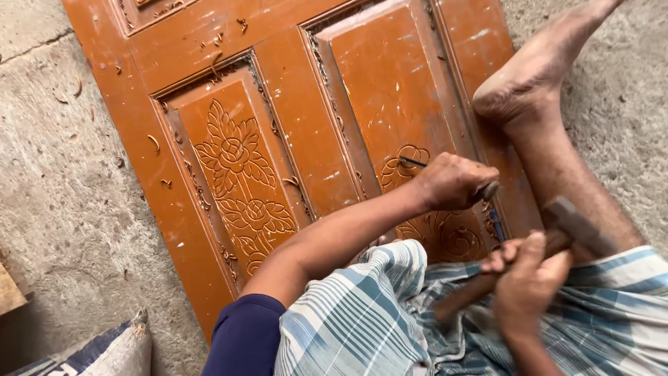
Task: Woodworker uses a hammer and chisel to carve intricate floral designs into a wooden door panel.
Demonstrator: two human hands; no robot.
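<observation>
A brown wooden door lies flat on the floor, with flower carvings in its left panel and partly cut ones in its right panel. My left hand is shut on a thin metal chisel whose tip rests on the right panel's carving. My right hand grips the wooden handle of a mallet, held a little to the right of the chisel's butt end. My bare foot rests on the door's right edge.
Rough concrete floor surrounds the door, dotted with wood chips. A grey sack lies at the bottom left, and a piece of pale wood shows at the left edge. My checked cloth wrap covers my lap.
</observation>
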